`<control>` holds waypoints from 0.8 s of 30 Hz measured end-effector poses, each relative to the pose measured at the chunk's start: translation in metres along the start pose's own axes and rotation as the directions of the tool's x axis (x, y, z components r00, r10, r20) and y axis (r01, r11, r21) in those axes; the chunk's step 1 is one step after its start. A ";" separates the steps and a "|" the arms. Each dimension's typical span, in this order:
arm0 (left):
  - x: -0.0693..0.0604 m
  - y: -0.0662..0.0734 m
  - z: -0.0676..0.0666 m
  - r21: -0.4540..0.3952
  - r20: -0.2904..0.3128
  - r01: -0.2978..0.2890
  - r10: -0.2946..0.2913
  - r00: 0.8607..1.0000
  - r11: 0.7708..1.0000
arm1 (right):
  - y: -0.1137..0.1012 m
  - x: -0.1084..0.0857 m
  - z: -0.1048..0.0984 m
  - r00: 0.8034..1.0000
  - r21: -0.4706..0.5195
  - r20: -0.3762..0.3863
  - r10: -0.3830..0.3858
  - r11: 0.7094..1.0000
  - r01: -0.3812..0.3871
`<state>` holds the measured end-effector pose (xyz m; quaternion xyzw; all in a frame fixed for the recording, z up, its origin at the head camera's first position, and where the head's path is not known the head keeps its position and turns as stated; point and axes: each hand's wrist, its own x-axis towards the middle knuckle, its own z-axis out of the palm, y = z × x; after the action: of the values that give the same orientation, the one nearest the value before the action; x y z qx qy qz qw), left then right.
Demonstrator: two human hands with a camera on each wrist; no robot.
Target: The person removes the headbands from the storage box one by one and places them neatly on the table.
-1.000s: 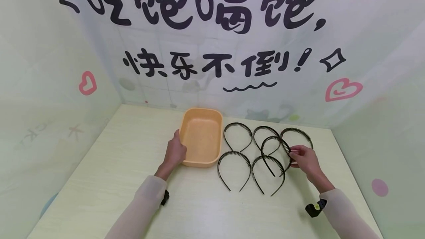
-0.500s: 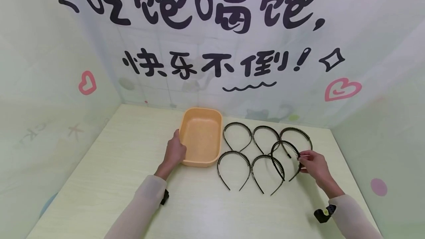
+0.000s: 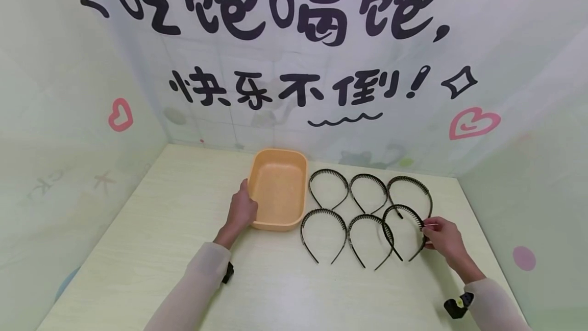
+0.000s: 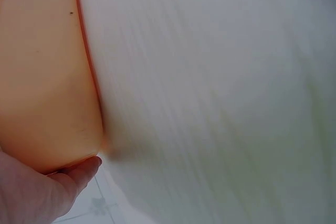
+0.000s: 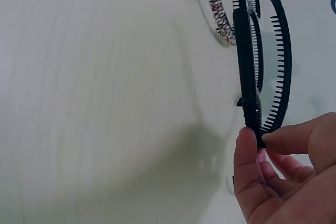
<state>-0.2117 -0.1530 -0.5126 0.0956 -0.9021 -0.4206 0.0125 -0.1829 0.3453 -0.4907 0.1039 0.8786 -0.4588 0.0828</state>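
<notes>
In the head view, my right hand (image 3: 446, 243) pinches the right arm of a black toothed headband (image 3: 404, 207) between thumb and fingers. The right wrist view shows the inner teeth of this headband (image 5: 284, 61). Its left arm overlaps another headband (image 3: 370, 216) lying at the front; whether its tips touch the table I cannot tell. My left hand (image 3: 241, 212) grips the left side of an orange rectangular tray (image 3: 279, 227), which holds nothing. Up close, that hand (image 4: 37, 192) is against the outer wall of the tray (image 4: 47, 77).
Further black headbands lie right of the tray: one at front left (image 3: 323, 211), and a back row of left (image 3: 328, 171), middle (image 3: 369, 176) and right (image 3: 409, 179). They rest on a pale wood table (image 3: 285, 290). Printed cloth walls (image 3: 257, 132) enclose it at back and sides.
My right hand has moved right and toward the front with the headband, away from the back-row middle headband. My left hand and the tray have stayed in place.
</notes>
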 end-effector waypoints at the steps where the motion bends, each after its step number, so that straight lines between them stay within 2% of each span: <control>1: 0.000 0.000 0.000 -0.001 -0.001 0.000 0.000 1.000 1.000 | 0.002 -0.001 -0.001 1.000 -0.007 -0.003 0.000 1.000 0.000; 24: 0.000 0.000 0.000 -0.005 -0.009 -0.011 0.011 1.000 1.000 | 0.037 -0.014 -0.021 0.999 -0.104 -0.038 0.021 0.994 -0.025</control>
<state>-0.2117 -0.1524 -0.5125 0.0926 -0.9015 -0.4223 0.0191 -0.1609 0.3815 -0.5043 0.1179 0.9015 -0.4092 0.0769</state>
